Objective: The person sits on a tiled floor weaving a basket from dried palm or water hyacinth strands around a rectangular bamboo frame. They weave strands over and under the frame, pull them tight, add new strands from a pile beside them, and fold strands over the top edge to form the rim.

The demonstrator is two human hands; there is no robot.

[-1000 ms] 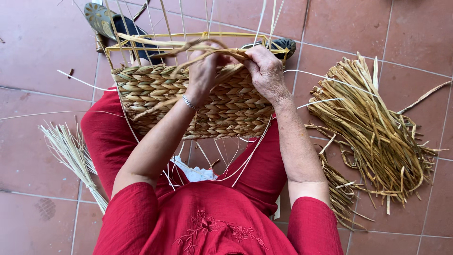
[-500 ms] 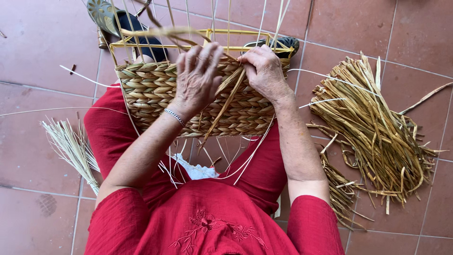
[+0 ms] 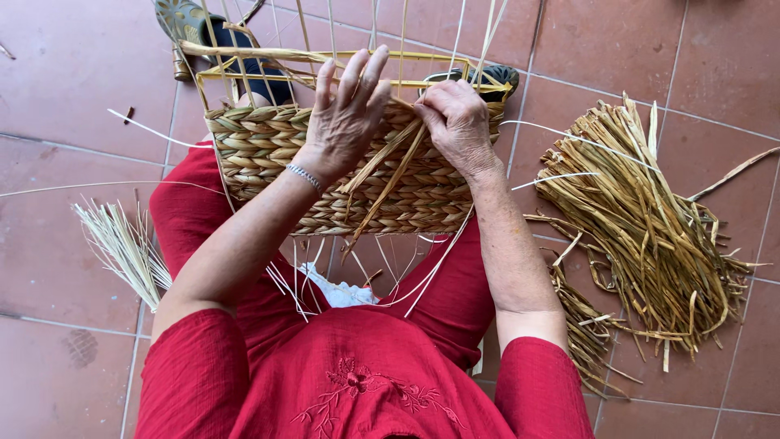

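A half-woven straw basket [image 3: 260,150] rests on my lap, held on a yellow wire frame [image 3: 244,55] with thin pale stakes rising from it. My left hand [image 3: 345,114] lies flat on the woven wall with fingers spread, a thin bracelet at the wrist. My right hand [image 3: 457,122] pinches a bundle of loose straw strands [image 3: 382,183] at the top edge of the weave; the strands hang down diagonally over the basket's front.
A big heap of dry straw [image 3: 642,219] lies on the tiled floor at my right. A small bunch of pale thin stalks [image 3: 122,244] lies at my left. Dark sandals [image 3: 183,18] show beyond the frame. White cloth [image 3: 341,293] sits in my lap.
My left hand has opened and shifted from the top rim onto the basket's front wall. The straw strands now hang down across the weave. My right hand stays at the rim.
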